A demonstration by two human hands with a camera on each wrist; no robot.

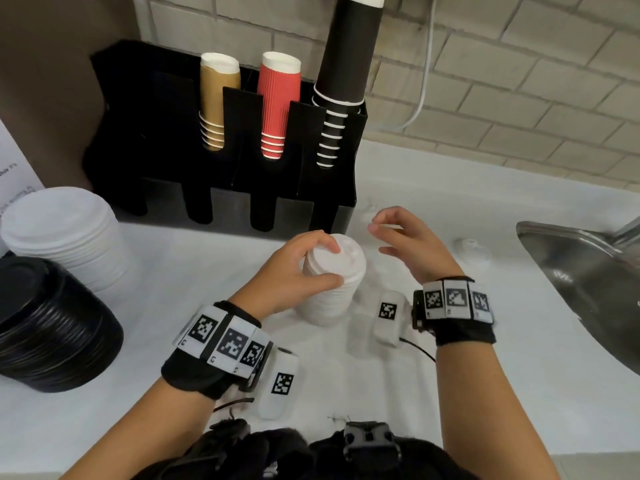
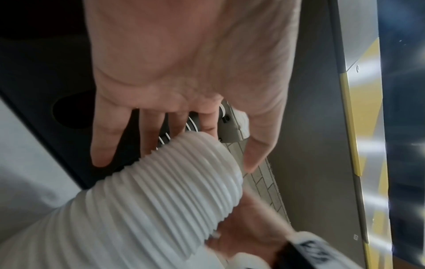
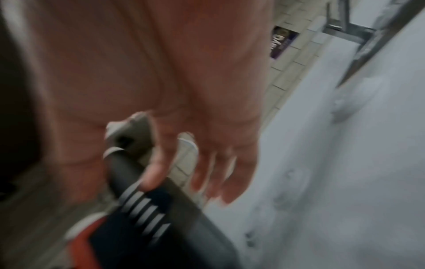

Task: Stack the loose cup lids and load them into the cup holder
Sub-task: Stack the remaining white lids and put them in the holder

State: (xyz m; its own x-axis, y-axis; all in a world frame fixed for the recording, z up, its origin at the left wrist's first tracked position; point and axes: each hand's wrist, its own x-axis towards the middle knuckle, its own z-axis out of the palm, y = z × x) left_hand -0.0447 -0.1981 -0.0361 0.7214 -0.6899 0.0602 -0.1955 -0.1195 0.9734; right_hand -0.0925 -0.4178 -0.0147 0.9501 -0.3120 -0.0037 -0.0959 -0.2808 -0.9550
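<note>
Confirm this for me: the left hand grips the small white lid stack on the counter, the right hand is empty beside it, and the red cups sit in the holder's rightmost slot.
One detail is off. The red cups sit in the middle of the three filled slots of the cup holder; the black cups are rightmost, as the head view shows. The rest holds: the left hand grips the white lid stack, and the right hand is empty beside it.

Far right: stainless steel sink [image 1: 588, 268] set into the white counter [image 1: 450, 393].
Far wall: beige brick tiles [image 1: 519, 81]; white cable [image 1: 426, 77] hanging down.
</note>
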